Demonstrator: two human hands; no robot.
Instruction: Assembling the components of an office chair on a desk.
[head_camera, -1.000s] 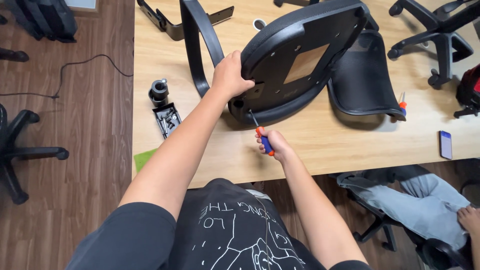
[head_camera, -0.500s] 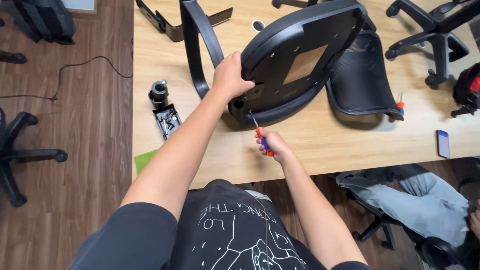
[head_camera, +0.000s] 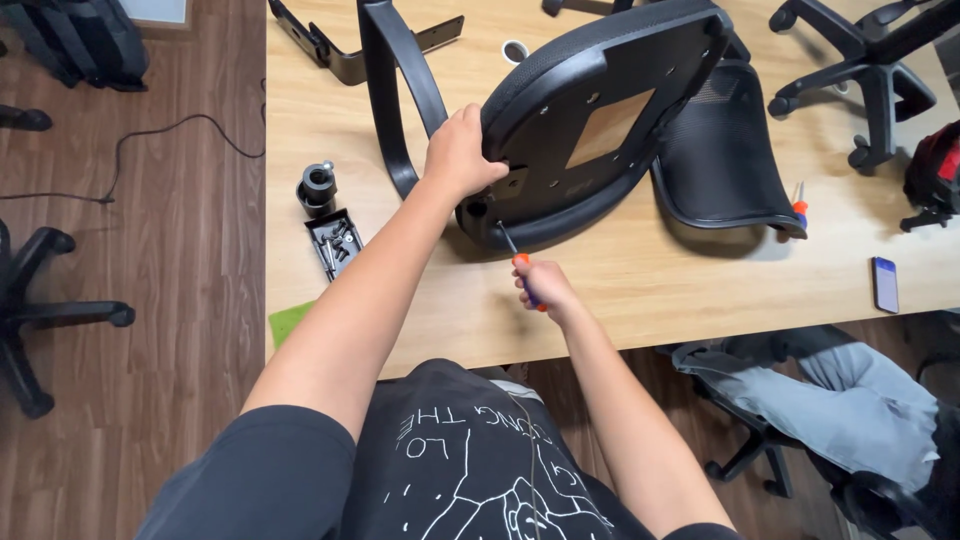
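Observation:
A black chair seat (head_camera: 600, 120) is tipped up on its edge on the light wooden table (head_camera: 640, 290), its underside facing me. My left hand (head_camera: 458, 152) grips the seat's left rim and steadies it. My right hand (head_camera: 543, 287) holds a screwdriver (head_camera: 520, 265) with an orange and blue handle. Its shaft points up to the seat's lower left edge near a bracket. A black armrest loop (head_camera: 395, 95) stands just left of the seat.
A small tray of screws (head_camera: 334, 242) and a black cylinder (head_camera: 317, 185) sit at the table's left. A mesh backrest (head_camera: 722, 150), a second screwdriver (head_camera: 799, 202), a phone (head_camera: 886, 284) and a chair base (head_camera: 870, 60) lie to the right. A seated person's legs (head_camera: 850, 400) are at lower right.

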